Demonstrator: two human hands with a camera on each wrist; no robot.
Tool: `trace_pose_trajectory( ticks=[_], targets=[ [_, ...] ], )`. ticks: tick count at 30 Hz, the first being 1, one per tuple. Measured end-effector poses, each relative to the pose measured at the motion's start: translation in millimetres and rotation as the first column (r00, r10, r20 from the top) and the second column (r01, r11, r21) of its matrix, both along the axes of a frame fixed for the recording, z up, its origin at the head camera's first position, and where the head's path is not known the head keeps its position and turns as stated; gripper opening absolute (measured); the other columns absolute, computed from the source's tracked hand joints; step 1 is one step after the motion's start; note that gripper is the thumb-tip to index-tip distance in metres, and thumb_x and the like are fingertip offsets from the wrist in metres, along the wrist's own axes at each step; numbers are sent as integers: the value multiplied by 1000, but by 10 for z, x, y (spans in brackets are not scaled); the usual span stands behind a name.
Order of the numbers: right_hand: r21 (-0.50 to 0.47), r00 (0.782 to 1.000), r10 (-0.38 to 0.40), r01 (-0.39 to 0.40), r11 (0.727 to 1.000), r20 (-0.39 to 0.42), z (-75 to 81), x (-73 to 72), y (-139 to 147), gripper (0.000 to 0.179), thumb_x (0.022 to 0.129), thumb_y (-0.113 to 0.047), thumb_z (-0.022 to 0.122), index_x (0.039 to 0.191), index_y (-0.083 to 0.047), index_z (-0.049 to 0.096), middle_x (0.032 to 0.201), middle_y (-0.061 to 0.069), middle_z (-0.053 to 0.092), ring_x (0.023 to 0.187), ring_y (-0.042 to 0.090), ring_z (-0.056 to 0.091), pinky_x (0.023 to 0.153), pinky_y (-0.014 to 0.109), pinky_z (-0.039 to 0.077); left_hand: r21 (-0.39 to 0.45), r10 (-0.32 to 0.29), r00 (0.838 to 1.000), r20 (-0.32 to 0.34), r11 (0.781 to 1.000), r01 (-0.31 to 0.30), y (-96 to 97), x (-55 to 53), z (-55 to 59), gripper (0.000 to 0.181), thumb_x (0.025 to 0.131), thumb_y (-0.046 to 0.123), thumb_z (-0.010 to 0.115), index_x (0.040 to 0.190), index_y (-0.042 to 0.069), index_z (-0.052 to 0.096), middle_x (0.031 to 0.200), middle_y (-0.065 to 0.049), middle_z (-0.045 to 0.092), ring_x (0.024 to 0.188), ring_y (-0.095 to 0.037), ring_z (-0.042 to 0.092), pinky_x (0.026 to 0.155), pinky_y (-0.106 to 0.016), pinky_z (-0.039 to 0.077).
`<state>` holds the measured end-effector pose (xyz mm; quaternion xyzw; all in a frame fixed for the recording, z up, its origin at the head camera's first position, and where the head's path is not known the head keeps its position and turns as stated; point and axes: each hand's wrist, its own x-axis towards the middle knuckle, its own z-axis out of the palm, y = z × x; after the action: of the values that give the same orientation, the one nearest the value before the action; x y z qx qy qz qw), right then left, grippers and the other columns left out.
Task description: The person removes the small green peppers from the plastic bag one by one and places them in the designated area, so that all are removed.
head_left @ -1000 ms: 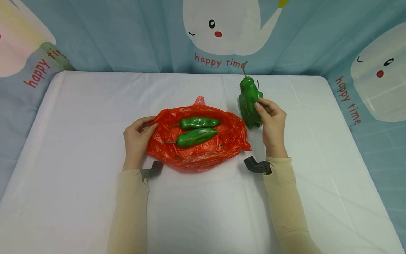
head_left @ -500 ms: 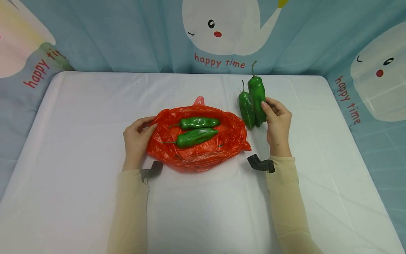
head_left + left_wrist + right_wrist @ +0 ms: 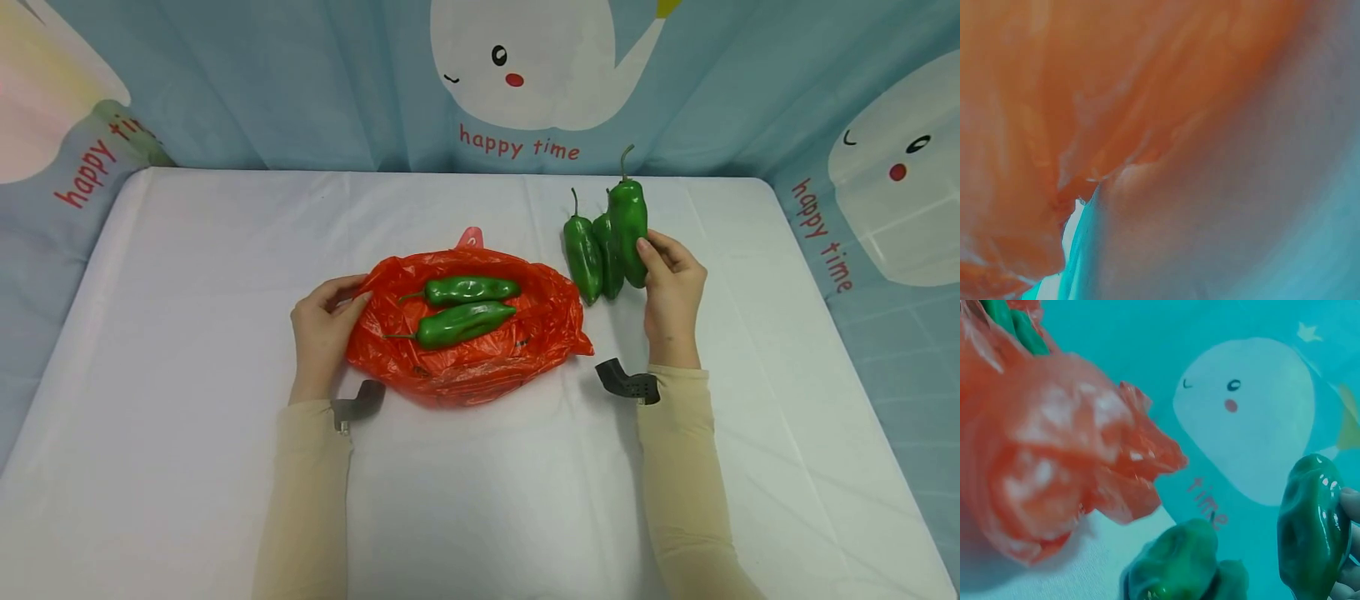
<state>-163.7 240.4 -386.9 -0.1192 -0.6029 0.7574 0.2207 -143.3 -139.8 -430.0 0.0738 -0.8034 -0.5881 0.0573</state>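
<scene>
My right hand [image 3: 675, 287] pinches a long green pepper [image 3: 628, 229] by its lower end, stem pointing away; the same pepper [image 3: 1315, 528] shows at the right of the right wrist view. Just left of it, two more green peppers [image 3: 583, 258] lie side by side on the table. A red plastic bag [image 3: 468, 371] stands with its mouth spread wide, and inside are two green peppers [image 3: 471, 290]. My left hand [image 3: 322, 333] grips the bag's left rim between thumb and fingers. The orange-looking bag [image 3: 1085, 75] fills much of the left wrist view.
A white cloth covers the table [image 3: 202, 275]. Behind its far edge hangs a blue curtain [image 3: 300, 83] with whale prints. A small red bag handle [image 3: 472, 237] sticks out at the back of the bag. Black camera mounts [image 3: 628, 385] sit at both wrists.
My right hand has moved right with its pepper, away from the other two, which now show more fully. The left hand and the bag have stayed in place.
</scene>
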Motion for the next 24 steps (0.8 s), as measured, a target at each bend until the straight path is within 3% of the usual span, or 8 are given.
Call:
trace_pose_trajectory(
  ticks=[8,13,16,20,24],
  targets=[
    [-77,999,-51,52,996,11,-48,-38,128,15,84,3,67,99,5,70,100,13,62,98,20,57,85,24,50,7,3,1000,-2,1000,-3,2,0,-6,30,89,15,66,119,8,66,115,-9,64,101,-22,64,87,-23,51],
    [-96,995,-92,95,991,40,-117,-50,224,10,84,3,67,93,2,71,96,11,60,88,16,55,71,18,49,3,1,1000,0,1000,-1,7,2,3,30,89,15,66,119,9,66,116,-9,64,102,-21,64,88,-23,51],
    [-65,988,-126,132,989,86,-159,-53,280,8,84,1,68,90,-1,71,89,8,60,72,10,49,55,13,41,6,-1,1000,-7,1000,1,9,4,9,30,89,15,66,119,9,66,115,-9,64,102,-22,64,88,-24,51],
    [-9,976,-158,162,987,151,-208,-55,339,10,83,-3,71,93,-2,72,86,4,61,67,7,45,51,12,35,5,-1,1000,-11,1000,1,9,8,10,30,89,16,66,118,8,67,114,-10,64,101,-21,64,87,-23,51],
    [39,964,-178,174,984,196,-252,-59,377,16,82,-6,73,98,-1,71,88,2,64,77,9,50,57,14,38,1,3,1000,-11,1000,-3,9,13,6,30,89,16,66,118,7,67,114,-10,64,100,-21,64,86,-22,51]
  ],
)
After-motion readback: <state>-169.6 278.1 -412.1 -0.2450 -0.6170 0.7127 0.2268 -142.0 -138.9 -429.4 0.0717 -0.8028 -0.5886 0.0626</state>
